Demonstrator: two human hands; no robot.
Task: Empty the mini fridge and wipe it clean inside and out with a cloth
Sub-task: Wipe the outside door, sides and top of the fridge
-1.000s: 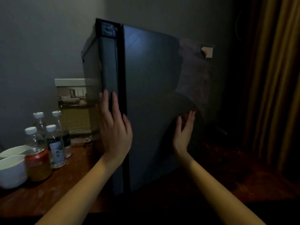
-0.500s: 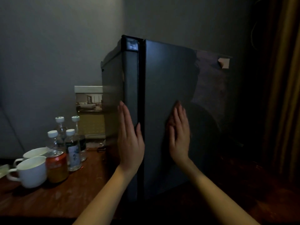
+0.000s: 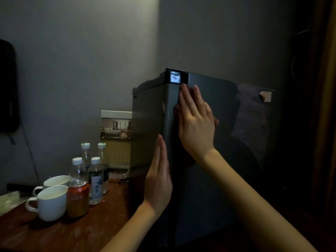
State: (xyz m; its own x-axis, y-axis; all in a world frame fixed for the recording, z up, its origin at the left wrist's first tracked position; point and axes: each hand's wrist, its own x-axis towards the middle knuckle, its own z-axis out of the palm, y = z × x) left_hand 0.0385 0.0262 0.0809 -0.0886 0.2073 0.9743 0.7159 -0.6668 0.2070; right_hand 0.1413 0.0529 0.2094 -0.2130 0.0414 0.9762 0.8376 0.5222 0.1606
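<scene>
Pressing flat against the fridge, the right hand lies high on the wide dark panel. Its fingers are straight and slightly spread, with the tips just below the top edge and beside the vertical seam. A reddish patch shows at the palm's edges. Whether it is a cloth or a reflection in the glossy panel cannot be told.

The left hand is lower, seen edge-on. Its fingers are straight and held together, laid along the fridge's near corner left of the seam. It holds nothing.

The fridge stands upright on a wooden table, close to the wall, and its door looks closed. A scrap of tape sticks to its upper right corner.

To the left on the table stand four capped bottles, with a can just in front of them. Two white cups are beside the can. A picture card leans on the wall behind the bottles, partly hidden by the fridge. A curtain hangs at the far right.
</scene>
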